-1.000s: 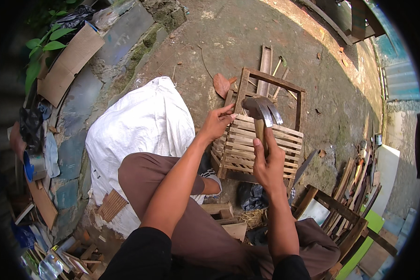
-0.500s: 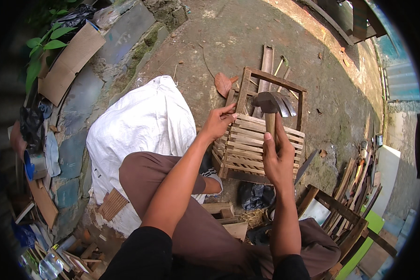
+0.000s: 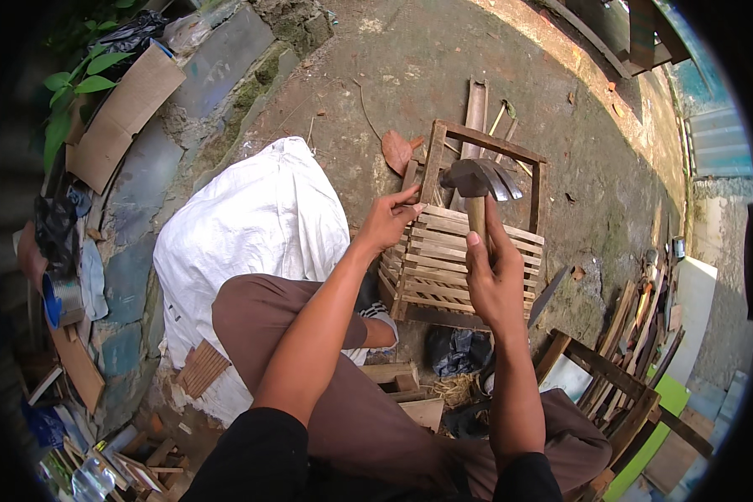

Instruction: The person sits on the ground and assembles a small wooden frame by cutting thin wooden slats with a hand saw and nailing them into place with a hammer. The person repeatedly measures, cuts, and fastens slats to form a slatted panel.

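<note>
A wooden frame (image 3: 540, 197) with thin wooden slats (image 3: 452, 261) across its nearer part stands in front of me. My right hand (image 3: 498, 284) is wrapped round the handle of a claw hammer (image 3: 475, 219), its index finger stretched along the wood. The hammer's dark metal head is raised over the frame, claws pointing right. At the left end of the uppermost slat, against the frame's left side, my left hand (image 3: 385, 224) has its thumb and fingers pinched together. Whatever sits between those fingertips is too small to make out.
A white sack (image 3: 247, 209) lies left of the frame. Beyond it are a metal channel (image 3: 476, 109) and a dry leaf (image 3: 397, 152). A dark blade (image 3: 547, 297) lies to the right, near stacked wood sticks (image 3: 623, 343). A black plastic bag (image 3: 460, 350) sits close to my legs.
The hammer and my right hand have shifted slightly left, and the hammer head is turned a little. My left hand stays at the slat's end.
</note>
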A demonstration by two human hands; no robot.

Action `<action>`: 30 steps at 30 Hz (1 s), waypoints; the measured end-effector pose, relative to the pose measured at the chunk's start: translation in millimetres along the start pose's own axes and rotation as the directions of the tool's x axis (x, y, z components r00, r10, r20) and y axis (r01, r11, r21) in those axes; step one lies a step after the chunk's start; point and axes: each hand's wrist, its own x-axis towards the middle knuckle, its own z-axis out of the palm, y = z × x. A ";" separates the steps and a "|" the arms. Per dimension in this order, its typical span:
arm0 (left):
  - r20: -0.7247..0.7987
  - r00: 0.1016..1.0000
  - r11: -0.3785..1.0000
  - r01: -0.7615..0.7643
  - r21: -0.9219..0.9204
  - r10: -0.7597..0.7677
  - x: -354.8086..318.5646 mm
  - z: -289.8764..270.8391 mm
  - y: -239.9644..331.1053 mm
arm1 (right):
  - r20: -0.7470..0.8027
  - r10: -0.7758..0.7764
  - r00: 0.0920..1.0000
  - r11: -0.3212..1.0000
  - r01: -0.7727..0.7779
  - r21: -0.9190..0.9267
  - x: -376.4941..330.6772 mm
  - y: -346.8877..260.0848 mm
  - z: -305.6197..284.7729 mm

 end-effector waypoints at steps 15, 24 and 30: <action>-0.010 1.000 1.000 -0.007 0.011 0.007 2.3 -0.2 -6.1 | -0.022 0.065 0.998 0.998 -0.065 0.008 6.5 -7.6 -4.7; -0.031 0.999 0.997 0.010 -0.077 -0.012 3.3 -0.6 -5.6 | 0.028 -0.157 0.987 0.971 0.159 -0.178 3.3 35.4 19.5; -0.020 1.000 1.000 0.003 0.012 -0.002 0.6 1.0 -2.6 | -0.054 0.000 0.999 0.997 0.004 0.073 0.7 5.4 2.9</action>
